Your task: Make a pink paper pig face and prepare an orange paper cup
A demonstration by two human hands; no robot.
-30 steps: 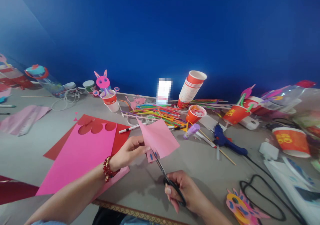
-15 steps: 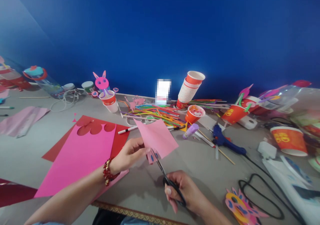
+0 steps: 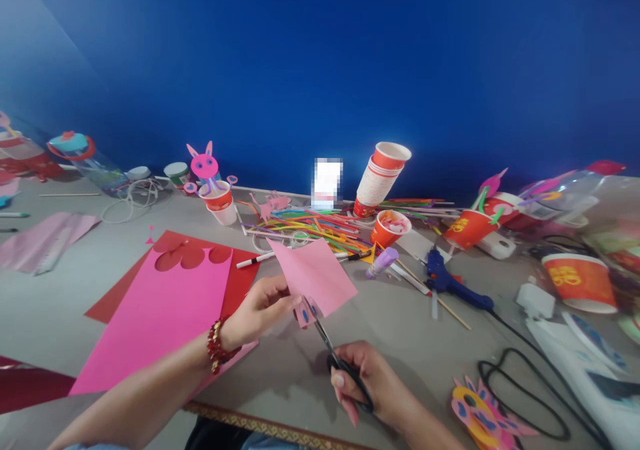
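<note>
Between thumb and fingers my left hand (image 3: 265, 310) pinches a light pink sheet of paper (image 3: 320, 275) by its lower left edge. A small pink piece with blue ovals (image 3: 305, 314) lies against the sheet near my left fingertips. My right hand (image 3: 367, 383) grips the black handles of the scissors (image 3: 325, 339). Their blades point up and left, reaching the small piece and the lower edge of the sheet; whether the tips are parted is hard to tell. A bright pink sheet (image 3: 160, 323) lies under my left forearm, over red paper (image 3: 245, 270).
Behind my hands lie colored pipe cleaners (image 3: 320, 227), a purple glue stick (image 3: 383, 263) and a red cup of scraps (image 3: 391, 229). A leaning cup stack (image 3: 379, 180) stands farther back. On the right are a blue glue gun (image 3: 450, 280) and its black cord.
</note>
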